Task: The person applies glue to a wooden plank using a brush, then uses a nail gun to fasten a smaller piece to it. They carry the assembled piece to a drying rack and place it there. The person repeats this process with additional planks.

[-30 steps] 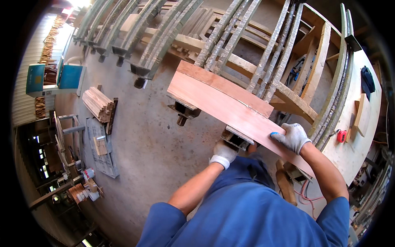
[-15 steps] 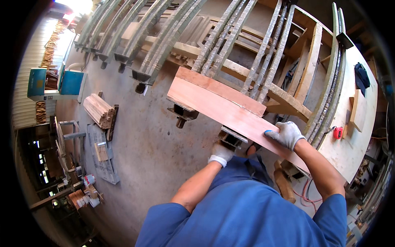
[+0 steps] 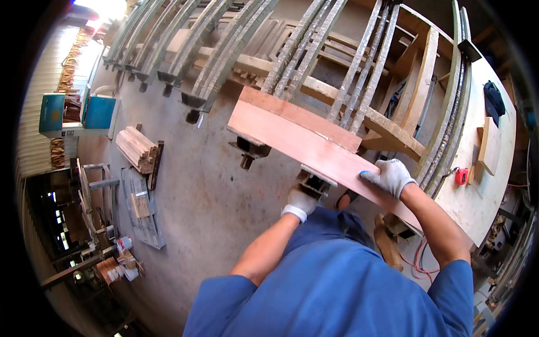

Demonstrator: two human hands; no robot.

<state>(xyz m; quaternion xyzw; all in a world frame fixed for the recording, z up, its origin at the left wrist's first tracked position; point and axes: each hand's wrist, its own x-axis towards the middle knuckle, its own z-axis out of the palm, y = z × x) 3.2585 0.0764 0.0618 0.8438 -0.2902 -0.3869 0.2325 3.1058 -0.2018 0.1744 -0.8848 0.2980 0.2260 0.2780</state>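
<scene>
A long pale pink wooden board [image 3: 292, 138] lies across the near ends of several metal bar clamps, with a narrower reddish strip [image 3: 297, 115] along its far side. My right hand [image 3: 393, 177], in a white glove with a blue fingertip, grips the board near its right end, thumb on the near face and fingers over the far side. Below the board's near edge, my gloved left hand [image 3: 303, 203] is closed at the end of a bar clamp [image 3: 315, 183]; the clamp partly hides its fingers. Another clamp end [image 3: 250, 149] juts out under the board's left part.
A rack of long bar clamps [image 3: 224, 53] stretches beyond the board over a timber frame [image 3: 418, 84]. At right, a pale worktop [image 3: 477, 196] bears a red tape measure [image 3: 461, 176]. Bundled wood strips [image 3: 136, 149] lie on the floor at left. A red hose [image 3: 420, 261] runs at lower right.
The view has shifted slightly. My left hand has moved a little up and left against the clamp end; my right hand keeps its place on the board.
</scene>
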